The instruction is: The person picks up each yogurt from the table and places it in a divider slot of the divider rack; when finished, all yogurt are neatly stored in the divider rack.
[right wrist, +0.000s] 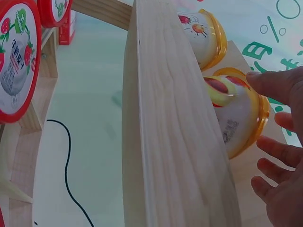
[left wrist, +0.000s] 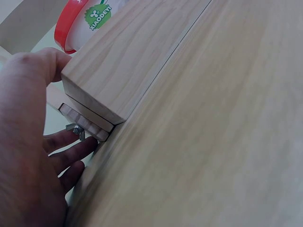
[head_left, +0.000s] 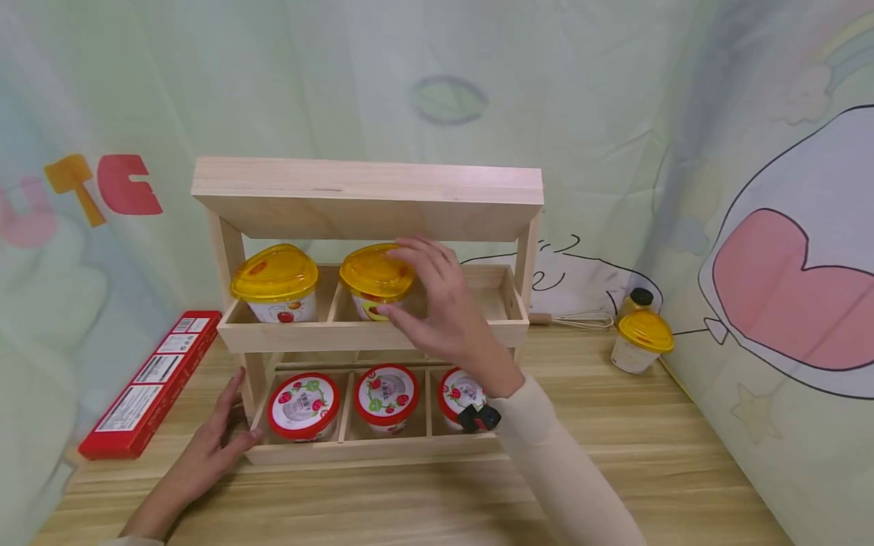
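Observation:
A two-tier wooden rack (head_left: 369, 189) stands on the table (head_left: 614, 440). Its upper tier holds two yellow-lidded cups, one on the left (head_left: 275, 282) and one in the middle (head_left: 374, 277). My right hand (head_left: 426, 292) is at the middle cup (right wrist: 236, 113): the thumb touches its lid rim and the fingers are spread and straight beside it. Three red-lidded cups (head_left: 303, 406) sit in the lower tier. My left hand (head_left: 218, 432) lies on the table with its thumb against the rack's front left corner (left wrist: 118, 71).
A long red box (head_left: 146, 383) lies at the left. At the right stand another yellow-lidded cup (head_left: 640, 341), a black-capped bottle (head_left: 638, 298) and a whisk (head_left: 576, 320). The upper tier's right compartment (head_left: 495, 299) shows nothing in it. A curtain hangs close behind.

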A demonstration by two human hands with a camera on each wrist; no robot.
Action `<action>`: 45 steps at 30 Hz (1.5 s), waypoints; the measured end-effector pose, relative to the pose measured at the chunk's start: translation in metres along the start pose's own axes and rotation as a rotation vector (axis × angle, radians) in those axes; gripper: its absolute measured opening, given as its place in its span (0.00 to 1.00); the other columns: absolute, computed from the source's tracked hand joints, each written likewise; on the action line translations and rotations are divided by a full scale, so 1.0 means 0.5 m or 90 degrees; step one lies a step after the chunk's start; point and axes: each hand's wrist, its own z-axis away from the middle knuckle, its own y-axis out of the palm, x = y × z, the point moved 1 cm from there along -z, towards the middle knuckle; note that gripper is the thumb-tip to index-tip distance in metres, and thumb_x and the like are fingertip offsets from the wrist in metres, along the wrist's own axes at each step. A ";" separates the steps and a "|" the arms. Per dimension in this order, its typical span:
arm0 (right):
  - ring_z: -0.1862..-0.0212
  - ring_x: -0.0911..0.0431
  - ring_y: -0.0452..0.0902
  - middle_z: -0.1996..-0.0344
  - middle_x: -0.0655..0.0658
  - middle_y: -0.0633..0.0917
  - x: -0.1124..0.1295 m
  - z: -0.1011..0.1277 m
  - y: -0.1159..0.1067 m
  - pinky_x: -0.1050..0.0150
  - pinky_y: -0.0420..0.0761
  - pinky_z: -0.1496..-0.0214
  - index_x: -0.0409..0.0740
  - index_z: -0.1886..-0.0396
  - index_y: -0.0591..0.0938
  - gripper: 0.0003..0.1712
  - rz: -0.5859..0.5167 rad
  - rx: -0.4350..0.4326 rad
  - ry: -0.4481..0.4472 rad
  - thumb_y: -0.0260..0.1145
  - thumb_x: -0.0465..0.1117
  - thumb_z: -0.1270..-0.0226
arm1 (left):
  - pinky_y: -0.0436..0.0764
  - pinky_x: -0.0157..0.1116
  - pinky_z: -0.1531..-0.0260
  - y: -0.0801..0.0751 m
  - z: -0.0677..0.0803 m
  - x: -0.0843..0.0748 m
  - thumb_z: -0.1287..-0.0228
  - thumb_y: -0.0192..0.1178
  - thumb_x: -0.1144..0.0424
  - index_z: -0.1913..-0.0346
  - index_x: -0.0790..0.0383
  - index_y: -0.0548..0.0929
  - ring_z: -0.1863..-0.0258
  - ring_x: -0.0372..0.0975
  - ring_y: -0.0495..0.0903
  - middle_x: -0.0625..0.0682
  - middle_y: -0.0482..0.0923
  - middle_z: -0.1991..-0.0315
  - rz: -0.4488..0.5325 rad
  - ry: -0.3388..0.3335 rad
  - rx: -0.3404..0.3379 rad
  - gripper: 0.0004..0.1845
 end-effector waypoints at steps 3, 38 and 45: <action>0.22 0.42 0.68 0.27 0.36 0.78 -0.003 0.006 -0.014 0.49 0.70 0.18 0.38 0.30 0.76 0.38 0.014 -0.006 0.003 0.80 0.45 0.35 | 0.78 0.38 0.36 0.000 -0.001 0.000 0.27 0.65 0.59 0.11 0.38 0.34 0.34 0.63 0.74 0.71 0.65 0.23 -0.009 -0.003 0.001 0.57; 0.23 0.38 0.70 0.27 0.35 0.79 -0.081 0.130 -0.164 0.38 0.67 0.21 0.34 0.31 0.78 0.39 0.094 -0.118 0.059 0.82 0.41 0.41 | 0.71 0.78 0.42 0.004 0.000 -0.004 0.27 0.65 0.61 0.11 0.40 0.33 0.34 0.71 0.70 0.75 0.61 0.23 0.022 0.004 -0.002 0.58; 0.24 0.38 0.70 0.27 0.33 0.79 -0.105 0.156 -0.183 0.37 0.68 0.21 0.35 0.31 0.78 0.38 0.116 -0.139 0.097 0.81 0.42 0.39 | 0.75 0.74 0.40 0.003 -0.001 -0.004 0.26 0.65 0.58 0.11 0.38 0.32 0.33 0.70 0.71 0.74 0.60 0.22 0.003 -0.008 0.009 0.58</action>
